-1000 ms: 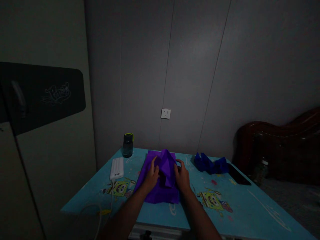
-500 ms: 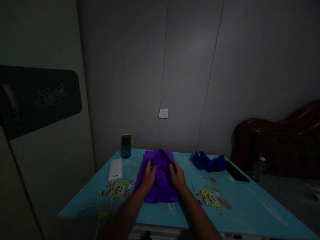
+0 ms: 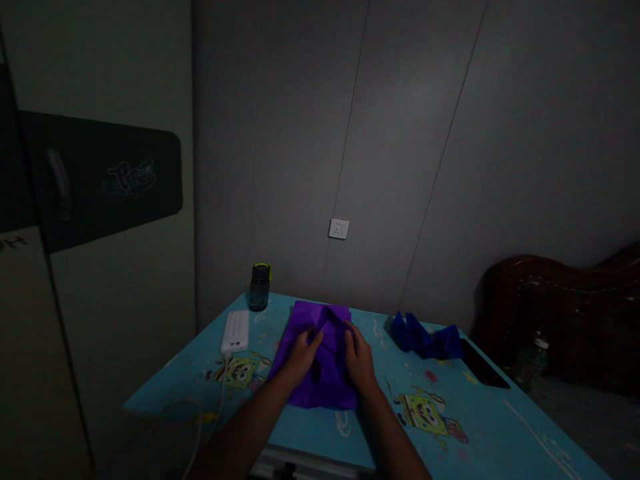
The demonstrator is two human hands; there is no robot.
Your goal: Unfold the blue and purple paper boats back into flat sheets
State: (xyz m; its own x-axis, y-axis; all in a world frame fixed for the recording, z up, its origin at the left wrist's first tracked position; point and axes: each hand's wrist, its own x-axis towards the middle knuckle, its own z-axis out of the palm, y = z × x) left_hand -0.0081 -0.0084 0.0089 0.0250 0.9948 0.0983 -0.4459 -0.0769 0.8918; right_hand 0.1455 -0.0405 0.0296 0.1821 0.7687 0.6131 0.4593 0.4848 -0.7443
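Purple paper (image 3: 327, 393), creased and partly folded up, lies at the middle of the table with a raised part between my hands. My left hand (image 3: 304, 353) grips the raised fold on its left side, thumb on top and fingers behind the paper. On the opposite side my right hand (image 3: 359, 357) holds the same fold, its fingertips partly hidden by the paper. Flat purple paper shows beneath and behind the raised part. A folded blue paper piece (image 3: 425, 339) rests to the right of my hands.
A white power bank (image 3: 235, 331) with a cable lies on the left of the blue cartoon-printed table (image 3: 375, 420). Behind it stands a dark bottle (image 3: 260, 287). A black phone (image 3: 483, 365) lies at the right edge. Beyond that edge is a clear bottle (image 3: 533, 360).
The view has tilted and turned slightly left. Between my hands the raised purple fold has changed shape and sits lower. Both hands keep their hold.
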